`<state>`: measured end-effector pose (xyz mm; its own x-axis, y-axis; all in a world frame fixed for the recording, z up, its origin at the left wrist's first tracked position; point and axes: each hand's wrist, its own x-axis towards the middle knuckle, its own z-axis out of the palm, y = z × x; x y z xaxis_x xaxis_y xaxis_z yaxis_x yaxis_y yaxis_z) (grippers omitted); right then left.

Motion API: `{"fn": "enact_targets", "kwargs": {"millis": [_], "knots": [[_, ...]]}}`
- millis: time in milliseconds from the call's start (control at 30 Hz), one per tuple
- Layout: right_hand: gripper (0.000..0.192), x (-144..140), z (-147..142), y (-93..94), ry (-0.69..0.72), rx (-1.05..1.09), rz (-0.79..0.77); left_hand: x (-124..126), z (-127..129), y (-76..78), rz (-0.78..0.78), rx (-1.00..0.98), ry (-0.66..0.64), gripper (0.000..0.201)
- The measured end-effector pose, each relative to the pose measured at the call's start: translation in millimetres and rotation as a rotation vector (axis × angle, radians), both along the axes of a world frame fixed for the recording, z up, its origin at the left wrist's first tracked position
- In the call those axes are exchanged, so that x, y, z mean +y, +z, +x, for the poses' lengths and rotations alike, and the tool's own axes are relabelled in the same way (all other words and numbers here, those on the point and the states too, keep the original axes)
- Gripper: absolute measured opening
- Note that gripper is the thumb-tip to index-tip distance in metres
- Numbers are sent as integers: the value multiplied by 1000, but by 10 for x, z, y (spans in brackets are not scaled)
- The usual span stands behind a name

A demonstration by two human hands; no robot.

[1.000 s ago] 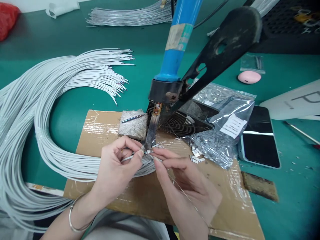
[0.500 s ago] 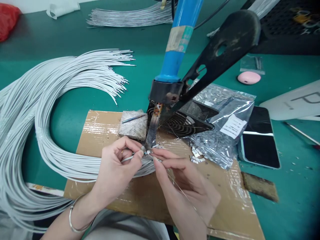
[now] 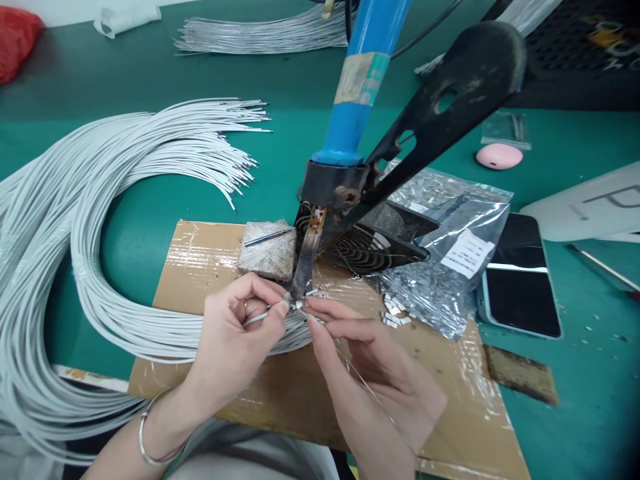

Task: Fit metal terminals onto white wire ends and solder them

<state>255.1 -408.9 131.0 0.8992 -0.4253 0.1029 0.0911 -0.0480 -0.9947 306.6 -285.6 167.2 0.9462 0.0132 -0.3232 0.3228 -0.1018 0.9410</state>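
My left hand (image 3: pixel 245 330) pinches a white cable (image 3: pixel 257 318) near its end, close under the tip of a soldering iron (image 3: pixel 303 270). The iron, blue-handled, hangs tip down in a black metal holder (image 3: pixel 445 113). On the other side of the tip, my right hand (image 3: pixel 370 363) is closed with thumb and fingers on a thin solder wire (image 3: pixel 367 385), which trails back over the palm. A tiny white piece (image 3: pixel 299 304) sits between the fingertips of both hands at the iron's tip; which fingers hold it I cannot tell.
A large bundle of white cables (image 3: pixel 87 267) curves along the left and under my hands. Cardboard (image 3: pixel 185 260) covers the work spot. Around it are a fibrous block (image 3: pixel 267 260), a fan (image 3: pixel 360 250), small white parts (image 3: pixel 395 310), a plastic bag (image 3: pixel 450 267) and a phone (image 3: pixel 523 287).
Hardly anything differs. Both hands stay at the iron's tip with the same hold, and the whole view has shifted very slightly.
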Motion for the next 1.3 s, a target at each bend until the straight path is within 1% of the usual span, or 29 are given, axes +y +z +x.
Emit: {"fn": "enact_targets", "kwargs": {"millis": [167,333,600,933,1300], "knots": [[14,-4,-5,-31,1,3,-14,2,-7,-22,-1,19,-9,15],[14,-14,5,-47,10,2,-47,2,-19,-28,-12,-9,-4,14],[14,-23,-2,-81,30,20,-14,23,-37,-39,-7,-45,-30,16],[15,-15,3,-72,22,-4,-13,24,-33,-31,-49,-79,-55,14],[15,-20,-2,-56,8,-33,-41,45,-49,-27,-49,-88,-64,15]]}}
